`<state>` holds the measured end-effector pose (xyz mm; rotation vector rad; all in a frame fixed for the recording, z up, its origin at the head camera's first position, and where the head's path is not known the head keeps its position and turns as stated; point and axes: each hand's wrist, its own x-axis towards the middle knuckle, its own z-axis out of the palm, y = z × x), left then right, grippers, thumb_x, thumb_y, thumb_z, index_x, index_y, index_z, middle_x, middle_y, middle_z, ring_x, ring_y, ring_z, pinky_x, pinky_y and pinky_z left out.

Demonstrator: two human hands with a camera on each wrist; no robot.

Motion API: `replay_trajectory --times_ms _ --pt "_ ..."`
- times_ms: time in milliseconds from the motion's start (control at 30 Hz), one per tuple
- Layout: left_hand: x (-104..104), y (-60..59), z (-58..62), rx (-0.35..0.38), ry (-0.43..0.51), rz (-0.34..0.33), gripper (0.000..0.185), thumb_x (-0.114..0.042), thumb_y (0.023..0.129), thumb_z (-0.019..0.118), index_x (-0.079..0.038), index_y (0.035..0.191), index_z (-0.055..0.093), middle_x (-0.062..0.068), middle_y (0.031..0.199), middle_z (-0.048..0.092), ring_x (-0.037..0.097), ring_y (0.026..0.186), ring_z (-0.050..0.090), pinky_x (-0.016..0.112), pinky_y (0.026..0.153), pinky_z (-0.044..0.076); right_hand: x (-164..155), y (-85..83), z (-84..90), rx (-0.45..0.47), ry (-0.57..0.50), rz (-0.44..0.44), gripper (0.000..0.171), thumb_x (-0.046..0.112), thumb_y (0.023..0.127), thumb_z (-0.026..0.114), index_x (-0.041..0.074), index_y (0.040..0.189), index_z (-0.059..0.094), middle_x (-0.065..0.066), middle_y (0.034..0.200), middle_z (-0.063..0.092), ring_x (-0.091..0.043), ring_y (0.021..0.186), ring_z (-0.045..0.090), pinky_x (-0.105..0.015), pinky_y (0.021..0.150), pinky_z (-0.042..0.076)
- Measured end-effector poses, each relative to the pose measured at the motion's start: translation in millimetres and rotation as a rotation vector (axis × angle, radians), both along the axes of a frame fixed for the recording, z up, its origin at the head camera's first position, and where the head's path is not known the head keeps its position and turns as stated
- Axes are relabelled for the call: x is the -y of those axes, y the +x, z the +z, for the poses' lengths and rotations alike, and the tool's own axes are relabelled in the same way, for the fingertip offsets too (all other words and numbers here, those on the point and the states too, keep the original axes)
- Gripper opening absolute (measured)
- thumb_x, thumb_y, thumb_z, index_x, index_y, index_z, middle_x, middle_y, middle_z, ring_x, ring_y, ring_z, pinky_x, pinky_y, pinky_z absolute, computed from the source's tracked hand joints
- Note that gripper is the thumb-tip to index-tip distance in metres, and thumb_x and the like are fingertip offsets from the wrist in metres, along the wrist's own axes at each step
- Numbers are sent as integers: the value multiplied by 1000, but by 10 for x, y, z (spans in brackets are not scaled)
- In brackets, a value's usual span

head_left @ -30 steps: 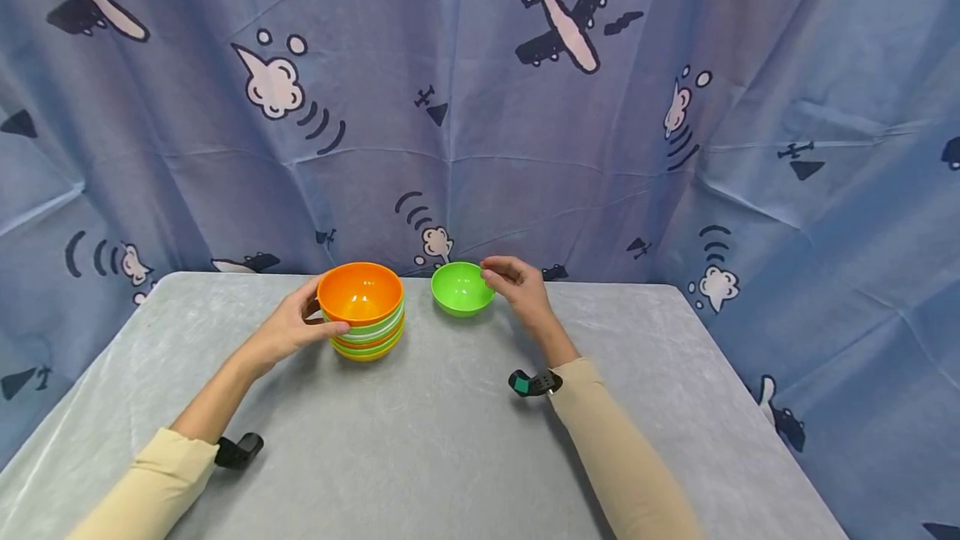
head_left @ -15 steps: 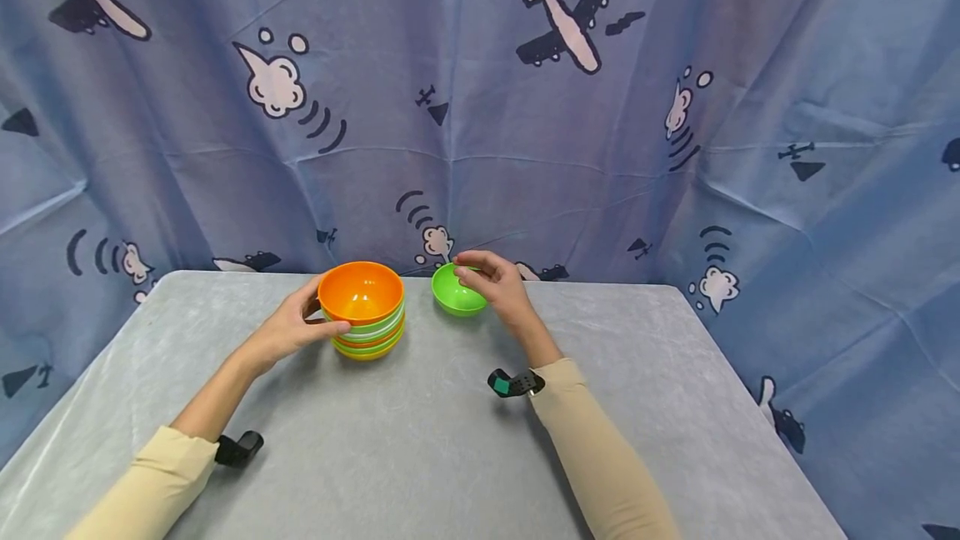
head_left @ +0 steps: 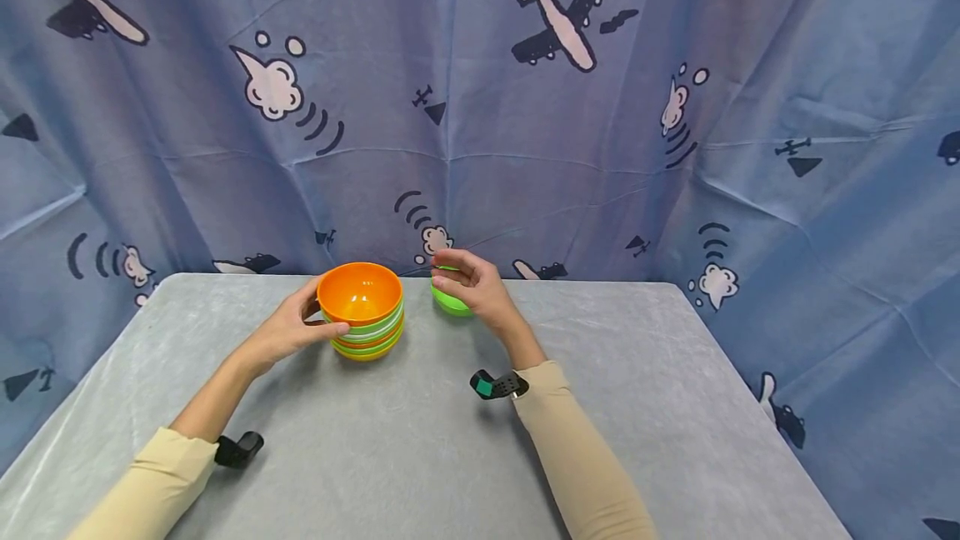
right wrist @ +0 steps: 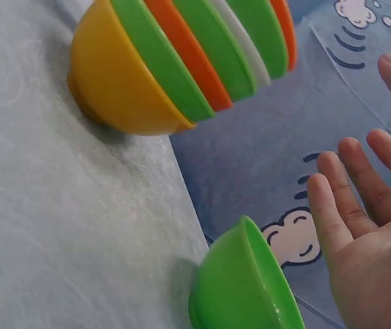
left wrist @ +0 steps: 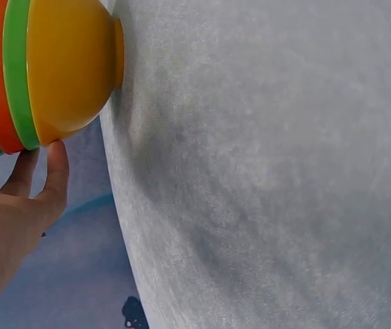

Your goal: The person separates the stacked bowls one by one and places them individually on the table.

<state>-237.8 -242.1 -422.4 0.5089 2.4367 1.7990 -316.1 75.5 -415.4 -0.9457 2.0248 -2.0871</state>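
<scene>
With the left hand (head_left: pixel 288 330) gripping the stack of nested orange, green and white plastic bowls (head_left: pixel 363 312) on the grey table (head_left: pixel 420 440), the right hand (head_left: pixel 474 288) hovers relaxed, holding nothing, over the single green plastic bowl (right wrist: pixel 247 288) beside the stack, likely calling for a grasp next.

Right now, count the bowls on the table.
7 visible. Six are nested in the stack that the left hand holds: orange on top, yellow at the bottom. One single green bowl stands beside it, under the right hand. More could hide inside the stack.
</scene>
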Motion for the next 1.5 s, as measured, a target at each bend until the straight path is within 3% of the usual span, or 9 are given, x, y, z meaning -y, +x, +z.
replay_trajectory --times_ms 167,300,400,533,633,800,967,1300,1500 --pt "-2 -15 6 9 6 10 82 -14 94 76 -7 160 28 18 155 37 41 140 36 62 113 27 104 36 14 -12 31 43 52 -6 96 67 -3 145 51 -21 140 56 -45 129 51 -39 100 50" --pt "4 -15 3 10 20 7 81 -12 94 76 -6 159 28 19 154 37 42 140 35 62 113 27 219 54 21 -27 62 87 61 -8 93 69 -4 149 45 -25 145 49 -39 132 49 -45 105 45" --pt "8 -10 -5 8 29 5 81 -12 93 76 -6 159 29 19 154 38 42 140 35 63 113 26 313 56 -1 -25 80 120 70 -9 89 73 1 152 43 -21 149 46 -34 136 46 -46 109 40" --pt "15 -6 -28 7 42 2 80 -10 92 77 -4 157 31 19 152 41 42 140 36 62 113 27 430 53 -67 -7 106 165 82 -4 86 80 6 156 38 -15 154 41 -28 139 42 -42 112 38" --pt "18 -4 -44 8 47 3 79 -10 92 77 -3 157 32 19 152 41 42 140 36 62 113 27 502 49 -111 -2 120 197 88 -1 85 82 2 157 33 -18 156 37 -25 140 41 -39 113 36" --pt "19 3 -56 12 41 8 80 -12 92 78 -4 157 32 19 152 41 42 140 36 62 113 26 585 64 -133 -13 166 197 87 -3 84 82 -1 156 33 -15 157 38 -20 139 42 -35 113 35" --pt "22 11 -57 15 39 11 80 -12 92 78 -3 157 31 20 152 41 43 140 36 62 112 29 633 75 -133 -36 201 187 87 6 83 85 2 155 37 -8 153 44 -19 134 47 -39 112 37" --pt "30 9 -43 15 35 8 82 -13 92 77 -4 158 29 20 154 38 45 141 34 65 112 26 708 116 -103 -9 153 165 82 -1 79 83 3 151 43 -6 143 53 -19 124 55 -34 107 42" --pt "30 7 -34 9 31 3 82 -14 92 77 -5 158 30 19 155 38 44 142 33 65 113 24 710 109 -85 -39 118 159 81 -5 79 82 2 150 44 -7 141 55 -20 126 54 -34 109 40"
